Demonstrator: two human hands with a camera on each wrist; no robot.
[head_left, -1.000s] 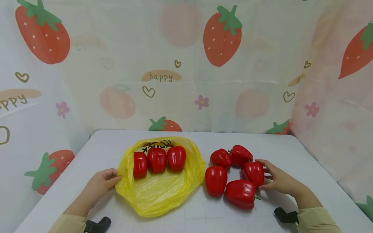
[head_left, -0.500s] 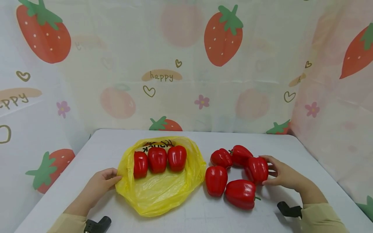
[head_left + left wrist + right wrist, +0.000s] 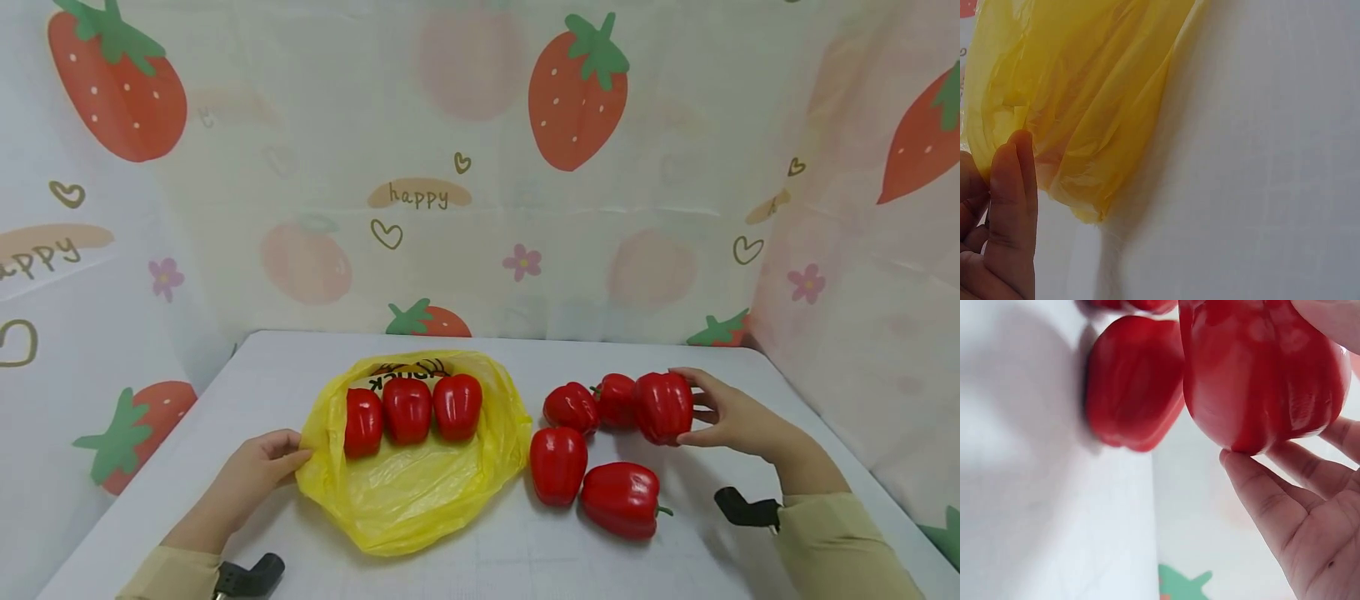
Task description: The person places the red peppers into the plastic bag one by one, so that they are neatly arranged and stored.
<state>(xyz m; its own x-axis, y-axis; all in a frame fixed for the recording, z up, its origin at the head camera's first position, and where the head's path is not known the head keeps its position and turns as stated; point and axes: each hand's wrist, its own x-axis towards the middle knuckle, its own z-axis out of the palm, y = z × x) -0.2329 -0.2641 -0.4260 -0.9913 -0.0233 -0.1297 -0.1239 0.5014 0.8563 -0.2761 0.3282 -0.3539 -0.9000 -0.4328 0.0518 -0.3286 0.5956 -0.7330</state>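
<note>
Head view: the left edge of a yellow plastic bag (image 3: 420, 512) is pinched between the thumb and fingers of the left hand (image 3: 258, 473), while a red bell pepper (image 3: 663, 408) is gripped from its right side by the right hand (image 3: 738, 423). By the right wrist view, this pepper is held clear of the white table (image 3: 480, 575); whether its long axis stands upright or points away cannot be told. The bag's mouth is spread well to the pepper's left, nearer the left hand, and the gap is partly filled by four loose bell peppers (image 3: 558, 467). Inside the bag, three bell peppers (image 3: 407, 411) are lined up toward the back. Beyond, a strawberry-print backdrop (image 3: 562, 292) is seen.
</note>
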